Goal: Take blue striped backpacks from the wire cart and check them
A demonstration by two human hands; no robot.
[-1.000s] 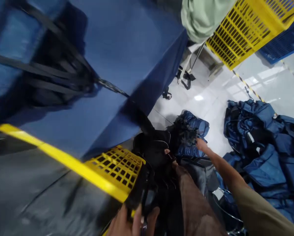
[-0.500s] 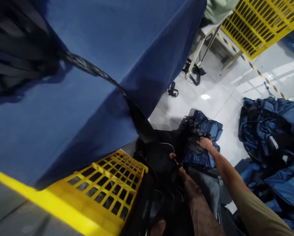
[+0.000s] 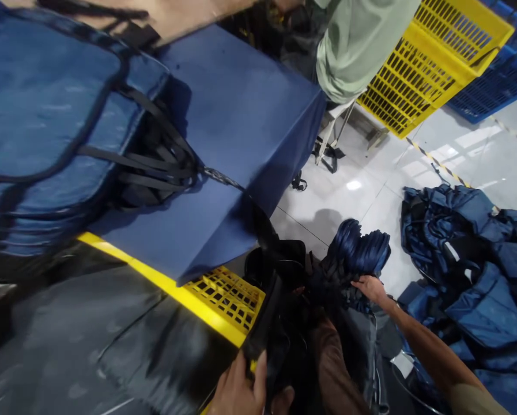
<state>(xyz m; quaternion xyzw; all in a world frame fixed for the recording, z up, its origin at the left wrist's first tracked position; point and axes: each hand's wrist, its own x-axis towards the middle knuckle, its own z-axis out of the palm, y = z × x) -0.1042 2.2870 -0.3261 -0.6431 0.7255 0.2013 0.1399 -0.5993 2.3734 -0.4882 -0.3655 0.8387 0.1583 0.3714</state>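
Observation:
My right hand (image 3: 370, 288) reaches in from the lower right, its fingers closed on the near black part of a bundle of folded dark blue fabric pieces (image 3: 359, 248). At the bottom edge, my left hand (image 3: 238, 386) has its fingers stretched forward and its thumb apart. It is beside black fabric (image 3: 260, 328) and the rim of a yellow crate (image 3: 223, 317); whether it touches either is unclear. Between my hands, a brown-clothed limb (image 3: 338, 369) extends into shadow; I cannot tell whose it is.
A blue backpack (image 3: 55, 115) with black straps lies on a blue-covered surface (image 3: 236, 86) at upper left. Blue bags (image 3: 478, 276) are heaped on the floor at right. Behind stand yellow crates (image 3: 409, 75), a blue crate (image 3: 491, 86) and a person in a pale green garment (image 3: 362, 46).
My view has shifted, showing more of the backpack and the person behind. My left hand has come in at the bottom. The blue bundle has tilted more upright under my right hand.

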